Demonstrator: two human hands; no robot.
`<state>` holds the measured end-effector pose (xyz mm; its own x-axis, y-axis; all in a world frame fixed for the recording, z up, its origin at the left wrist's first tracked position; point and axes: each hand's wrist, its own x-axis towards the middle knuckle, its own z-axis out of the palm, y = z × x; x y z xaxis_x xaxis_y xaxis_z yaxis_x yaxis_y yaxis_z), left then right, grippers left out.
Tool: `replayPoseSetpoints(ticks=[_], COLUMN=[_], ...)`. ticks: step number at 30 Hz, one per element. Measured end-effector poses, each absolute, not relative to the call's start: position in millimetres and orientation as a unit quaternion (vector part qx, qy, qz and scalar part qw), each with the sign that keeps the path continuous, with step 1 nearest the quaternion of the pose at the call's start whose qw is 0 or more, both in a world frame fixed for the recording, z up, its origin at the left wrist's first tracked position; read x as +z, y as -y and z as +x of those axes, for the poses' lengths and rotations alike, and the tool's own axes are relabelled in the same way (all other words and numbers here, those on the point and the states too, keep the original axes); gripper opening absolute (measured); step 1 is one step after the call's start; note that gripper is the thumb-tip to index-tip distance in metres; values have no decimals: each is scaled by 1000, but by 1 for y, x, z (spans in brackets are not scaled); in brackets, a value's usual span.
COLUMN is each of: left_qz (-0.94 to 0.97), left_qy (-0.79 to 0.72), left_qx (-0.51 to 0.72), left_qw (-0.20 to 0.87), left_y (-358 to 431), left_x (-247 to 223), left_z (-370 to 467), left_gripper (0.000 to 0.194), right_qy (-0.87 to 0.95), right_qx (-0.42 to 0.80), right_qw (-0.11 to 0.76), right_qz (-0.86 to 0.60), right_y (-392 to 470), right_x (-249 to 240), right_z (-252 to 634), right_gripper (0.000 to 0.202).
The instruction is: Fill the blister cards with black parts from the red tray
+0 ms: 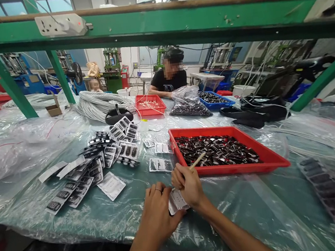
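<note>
A small silver-white card [177, 201] with a few small holes lies at the table's front. My left hand [157, 208], with a ring on one finger, grips it along the left and lower edges. My right hand [188, 186] is closed round a thin light wooden stick [198, 160], whose upper end points up and right. The stick's lower end is hidden by the hand, which is against the card's right side. Just beyond, a red tray [269, 162] holds many small black parts [216, 150]. More silver-white cards [160, 164] lie behind my left hand.
Left, a pile of cards with black parts [81, 179] spreads over the plastic-covered table [111, 218]. Farther back are coiled grey cable [100, 103], a small red tray [151, 112], a filled plastic bag [187, 104] and a blue tray [226, 103]. A person [170, 76] sits opposite. A green shelf beam [154, 21] crosses overhead.
</note>
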<state>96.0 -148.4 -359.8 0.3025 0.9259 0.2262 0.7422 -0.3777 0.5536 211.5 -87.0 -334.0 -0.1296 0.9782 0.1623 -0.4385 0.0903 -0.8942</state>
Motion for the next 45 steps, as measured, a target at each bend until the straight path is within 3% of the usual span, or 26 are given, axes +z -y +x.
replayPoseSetpoints(ticks=[11, 17, 22, 28, 35, 38, 41, 45], left_qz=[793, 770, 772, 768, 771, 766, 738, 649], left_qy=[-546, -564, -556, -551, -550, -550, -548, -510], left_qx=[232, 250, 250, 267, 269, 273, 309, 403], left_qw=[139, 166, 178, 187, 175, 192, 246, 396], left_y=[151, 158, 158, 154, 155, 155, 155, 153], left_x=[-354, -350, -354, -361, -358, -356, -359, -357], left_z=[100, 93, 85, 84, 83, 84, 79, 68], left_gripper=[36, 70, 46, 41, 30, 34, 48, 60], right_qy=[444, 420, 427, 461, 505, 507, 571, 743], right_qx=[648, 634, 629, 620, 644, 632, 528, 161], right_qw=[532, 588, 594, 574, 492, 503, 506, 361], right_qz=[-317, -275, -261, -273, -297, -301, -372, -541], right_y=[132, 114, 106, 102, 129, 137, 137, 144], right_x=[-326, -314, -329, -340, -339, -326, -309, -319], right_z=[234, 222, 203, 192, 201, 217, 257, 341], right_gripper=[57, 60, 60, 62, 60, 62, 55, 34])
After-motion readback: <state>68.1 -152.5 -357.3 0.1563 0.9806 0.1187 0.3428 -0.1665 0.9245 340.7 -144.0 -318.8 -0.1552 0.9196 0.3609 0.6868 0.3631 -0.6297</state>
